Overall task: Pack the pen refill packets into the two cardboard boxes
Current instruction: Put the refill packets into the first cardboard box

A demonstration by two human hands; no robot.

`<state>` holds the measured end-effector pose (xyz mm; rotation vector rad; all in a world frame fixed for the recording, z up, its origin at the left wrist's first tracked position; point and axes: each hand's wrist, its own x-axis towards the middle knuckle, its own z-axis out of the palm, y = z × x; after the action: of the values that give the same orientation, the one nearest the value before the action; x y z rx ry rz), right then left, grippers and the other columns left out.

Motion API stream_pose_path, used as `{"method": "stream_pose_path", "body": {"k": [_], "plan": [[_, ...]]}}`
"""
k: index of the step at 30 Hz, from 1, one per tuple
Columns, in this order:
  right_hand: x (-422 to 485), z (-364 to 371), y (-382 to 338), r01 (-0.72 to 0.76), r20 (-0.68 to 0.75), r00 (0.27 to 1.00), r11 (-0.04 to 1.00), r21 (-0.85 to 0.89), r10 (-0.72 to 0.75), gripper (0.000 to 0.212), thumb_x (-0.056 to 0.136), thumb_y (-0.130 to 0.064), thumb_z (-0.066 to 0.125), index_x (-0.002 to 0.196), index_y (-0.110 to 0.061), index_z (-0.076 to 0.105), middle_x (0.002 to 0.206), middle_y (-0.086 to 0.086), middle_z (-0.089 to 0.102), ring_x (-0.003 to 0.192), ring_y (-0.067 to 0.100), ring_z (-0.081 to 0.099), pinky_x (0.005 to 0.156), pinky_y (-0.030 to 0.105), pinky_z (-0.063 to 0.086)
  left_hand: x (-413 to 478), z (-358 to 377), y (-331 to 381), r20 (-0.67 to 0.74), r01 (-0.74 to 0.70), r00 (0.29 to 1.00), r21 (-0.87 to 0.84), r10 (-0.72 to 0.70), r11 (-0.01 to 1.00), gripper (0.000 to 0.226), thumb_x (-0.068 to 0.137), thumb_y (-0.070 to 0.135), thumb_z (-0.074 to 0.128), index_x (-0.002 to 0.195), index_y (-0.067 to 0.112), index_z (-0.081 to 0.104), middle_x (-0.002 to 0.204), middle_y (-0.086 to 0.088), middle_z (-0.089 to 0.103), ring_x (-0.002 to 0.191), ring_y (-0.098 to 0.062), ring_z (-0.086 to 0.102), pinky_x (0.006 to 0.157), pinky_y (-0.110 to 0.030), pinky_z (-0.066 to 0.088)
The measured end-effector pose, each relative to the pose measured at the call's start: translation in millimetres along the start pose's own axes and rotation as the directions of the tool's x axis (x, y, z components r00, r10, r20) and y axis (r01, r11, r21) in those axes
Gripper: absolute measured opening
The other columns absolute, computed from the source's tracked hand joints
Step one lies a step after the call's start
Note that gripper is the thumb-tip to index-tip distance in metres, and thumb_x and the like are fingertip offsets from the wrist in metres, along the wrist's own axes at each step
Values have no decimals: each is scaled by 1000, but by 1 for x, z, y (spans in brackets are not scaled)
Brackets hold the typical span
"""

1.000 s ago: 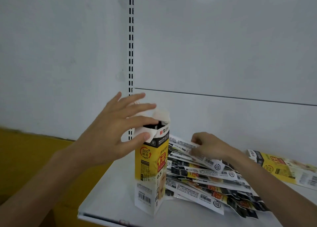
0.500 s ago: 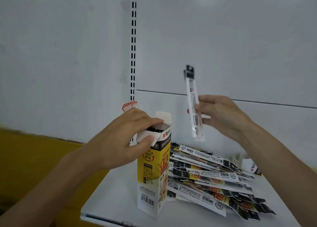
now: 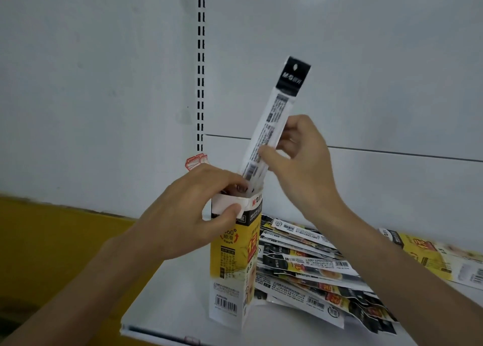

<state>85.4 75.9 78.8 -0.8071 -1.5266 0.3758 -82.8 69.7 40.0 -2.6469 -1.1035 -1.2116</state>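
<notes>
I have the left hand [image 3: 193, 215] gripping the top flap of the tall yellow-and-white cardboard box [image 3: 232, 267], which stands upright on the white shelf [image 3: 170, 306]. The right hand [image 3: 300, 162] pinches a long white, black-headed refill packet [image 3: 271, 126], tilted, with its lower end in the box mouth. A pile of loose packets [image 3: 313, 267] lies just beside the box.

Your left hand [image 3: 188, 215] and right hand [image 3: 303, 167] are bare, with slim fingers and nails that look trimmed short. On either side of the yellow cardboard box [image 3: 230, 275], your forearms are slender and bare too, uncovered from the wrist back as far as the view reaches.
</notes>
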Motion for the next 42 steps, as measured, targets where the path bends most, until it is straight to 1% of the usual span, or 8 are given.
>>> {"method": "stream_pose_path", "body": {"k": [7, 11, 16, 18, 24, 28, 34, 42], "plan": [[-4, -5, 9, -76, 206, 973, 984, -161, 109, 42, 71, -23, 74, 107, -24, 53, 101, -13, 62, 96, 0, 58, 81, 20, 49, -3, 2, -7, -141, -85, 985, 105, 99, 991, 26, 79, 41, 47, 91, 31, 68, 125, 8, 39, 120, -7, 31, 88, -18, 33], [1, -30, 16, -80, 324, 930, 957, -280, 172, 15, 81, -20, 66, 92, -26, 60, 92, -9, 66, 86, 8, 62, 75, 22, 48, -2, 3, -9, -153, -90, 983, 78, 101, 993, 27, 80, 41, 48, 83, 25, 69, 140, 14, 28, 125, -2, 24, 90, -25, 36], [-17, -52, 59, 147, 523, 424, 514, -845, 739, 37, 77, -19, 70, 111, -24, 55, 115, -2, 56, 98, 14, 56, 83, 26, 48, -1, 8, -9, -71, -43, 997, 1, 43, 999, 38, 82, 45, 38, 98, 27, 67, 127, 18, 48, 112, -1, 44, 80, -23, 47], [-25, -53, 75, 168, 475, 372, 446, -879, 797, 50, 76, -18, 71, 122, -21, 51, 120, 1, 52, 95, 16, 54, 76, 25, 46, 0, 9, -6, -59, -41, 997, -19, 40, 999, 37, 82, 46, 37, 101, 30, 64, 116, 16, 57, 103, -4, 51, 73, -20, 49], [-32, -56, 99, 142, 484, 508, 485, -863, 712, 13, 79, -16, 64, 88, -14, 55, 86, 2, 55, 75, 19, 52, 61, 29, 40, 4, 8, -3, -11, 54, 998, -78, -55, 995, 43, 71, 56, 35, 114, 59, 29, 106, 41, 45, 100, 14, 48, 66, -10, 48], [-32, -58, 101, 90, 500, 544, 546, -833, 674, 25, 81, -19, 64, 104, -17, 57, 96, -2, 51, 82, 14, 47, 59, 18, 34, 5, 8, -3, -38, -19, 999, 33, 21, 999, 44, 75, 49, 34, 107, 30, 58, 110, 23, 49, 104, 5, 45, 71, -10, 43], [-28, -56, 100, 77, 537, 584, 618, -783, 608, 44, 83, -18, 64, 62, -35, 28, 69, -13, 36, 60, 2, 38, 52, 17, 29, 3, 9, -2, -56, 22, 998, 22, -20, 1000, 48, 75, 51, 32, 116, 34, 50, 105, 18, 55, 99, -4, 50, 73, -22, 48], [-17, -58, 94, -82, 496, 719, 768, -635, 487, 19, 88, -17, 61, 74, -31, 58, 55, -15, 55, 47, -5, 46, 52, 15, 32, 2, 12, -4, -25, 12, 1000, 14, -12, 1000, 44, 77, 52, 29, 104, 34, 59, 103, 33, 43, 109, 4, 39, 75, -15, 41]]}}
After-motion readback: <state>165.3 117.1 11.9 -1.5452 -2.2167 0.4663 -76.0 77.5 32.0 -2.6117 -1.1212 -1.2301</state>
